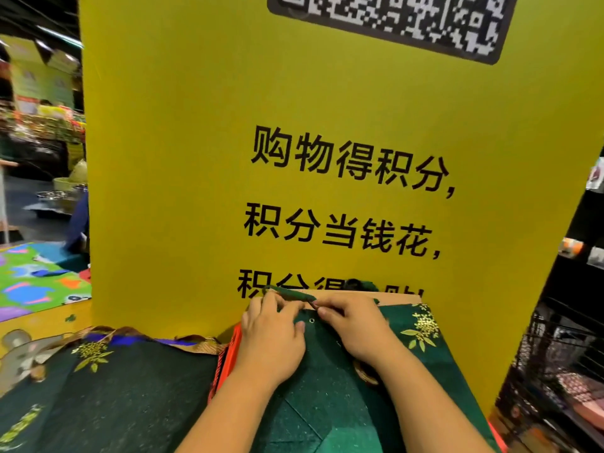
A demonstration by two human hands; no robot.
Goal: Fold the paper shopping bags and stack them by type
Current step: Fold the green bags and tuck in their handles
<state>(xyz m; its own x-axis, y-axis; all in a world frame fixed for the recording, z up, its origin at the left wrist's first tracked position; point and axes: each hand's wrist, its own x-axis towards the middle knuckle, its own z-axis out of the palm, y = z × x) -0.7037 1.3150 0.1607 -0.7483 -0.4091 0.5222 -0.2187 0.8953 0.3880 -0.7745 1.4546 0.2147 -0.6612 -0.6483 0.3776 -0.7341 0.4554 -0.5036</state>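
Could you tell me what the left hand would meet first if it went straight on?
The left hand points past the green handle it pinches, so probably the yellow sign; depth is unclear.

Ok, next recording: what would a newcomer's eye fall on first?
A huge yellow sign with black Chinese lettering and a QR code fills the background. Low in the centre, the left hand and right hand pinch the green rope handle of a dark green paper bag.

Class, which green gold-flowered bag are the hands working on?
The right bag; the left hand and right hand pinch its cord handle. The left bag lies untouched.
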